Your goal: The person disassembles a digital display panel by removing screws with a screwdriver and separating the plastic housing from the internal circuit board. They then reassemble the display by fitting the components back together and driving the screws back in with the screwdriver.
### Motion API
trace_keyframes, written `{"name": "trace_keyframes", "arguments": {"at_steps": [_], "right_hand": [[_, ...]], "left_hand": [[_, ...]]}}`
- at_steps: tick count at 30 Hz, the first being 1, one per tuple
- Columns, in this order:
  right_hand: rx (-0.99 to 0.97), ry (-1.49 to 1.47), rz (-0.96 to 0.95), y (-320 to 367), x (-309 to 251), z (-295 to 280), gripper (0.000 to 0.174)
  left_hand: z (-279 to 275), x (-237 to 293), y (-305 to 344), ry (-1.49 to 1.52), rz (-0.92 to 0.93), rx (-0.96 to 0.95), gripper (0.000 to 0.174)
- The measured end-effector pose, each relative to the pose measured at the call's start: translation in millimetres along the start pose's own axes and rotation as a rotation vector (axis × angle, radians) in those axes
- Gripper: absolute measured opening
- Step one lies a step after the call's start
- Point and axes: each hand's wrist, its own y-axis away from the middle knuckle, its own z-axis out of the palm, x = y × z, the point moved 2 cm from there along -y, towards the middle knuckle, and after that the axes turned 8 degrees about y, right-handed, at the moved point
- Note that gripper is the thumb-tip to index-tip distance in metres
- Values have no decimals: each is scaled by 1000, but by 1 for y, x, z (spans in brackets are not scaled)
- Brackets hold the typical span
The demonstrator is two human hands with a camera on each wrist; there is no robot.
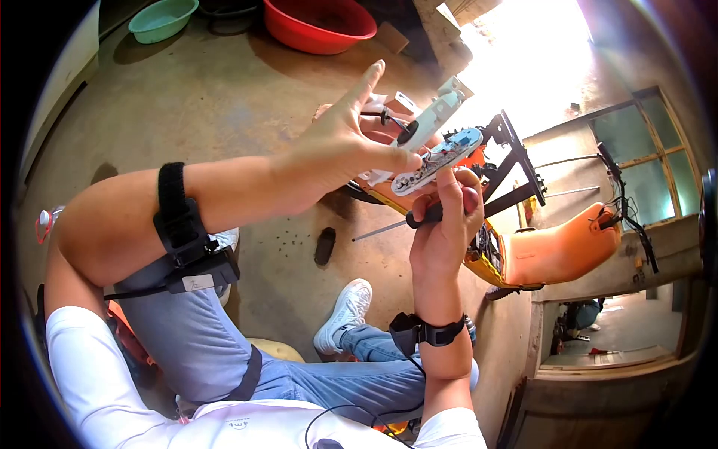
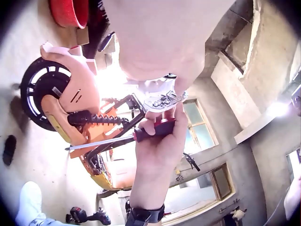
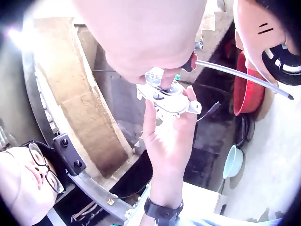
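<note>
In the head view my left hand [image 1: 329,153] holds a light-coloured housing [image 1: 437,116], its thumb against an oval piece [image 1: 441,161] with small fittings on its face. Mounting ears show on the white oval housing [image 3: 174,104] in the right wrist view, with a cable plug [image 3: 214,108] hanging beside it. My right hand [image 1: 447,221] grips a screwdriver [image 1: 380,230] by its dark and red handle, while its fingertips touch the oval piece. The long shaft [image 2: 101,143] points away from the piece, its tip in the air. My left fingers are partly hidden behind the parts.
Behind the hands stands an orange scooter [image 1: 553,253] with its frame exposed. A red basin [image 1: 318,34] and a green basin [image 1: 161,21] lie beyond. On the floor are small scattered bits [image 1: 288,245], a dark oblong object [image 1: 325,247] and a cordless drill [image 2: 87,215].
</note>
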Motion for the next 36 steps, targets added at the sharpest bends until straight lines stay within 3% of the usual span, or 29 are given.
{"name": "trace_keyframes", "arguments": {"at_steps": [10, 16, 18, 19, 23, 30, 36], "right_hand": [[43, 57, -3, -7, -5, -9, 17], [-8, 14, 23, -5, -2, -6, 17], [-63, -77, 65, -3, -1, -2, 23], [-66, -69, 91, -3, 1, -3, 33], [-109, -110, 147, -4, 8, -5, 41], [-120, -109, 135, -1, 3, -3, 31], [-87, -117, 131, 3, -3, -1, 24]], "left_hand": [[-4, 7, 3, -4, 8, 0, 110], [4, 9, 5, 36, 27, -134, 81], [5, 8, 7, 29, -42, -128, 69], [5, 8, 7, 29, -44, -129, 69], [7, 8, 8, -80, 65, -193, 65], [9, 5, 8, -146, 202, -231, 60], [8, 9, 11, -163, 33, -230, 69]]}}
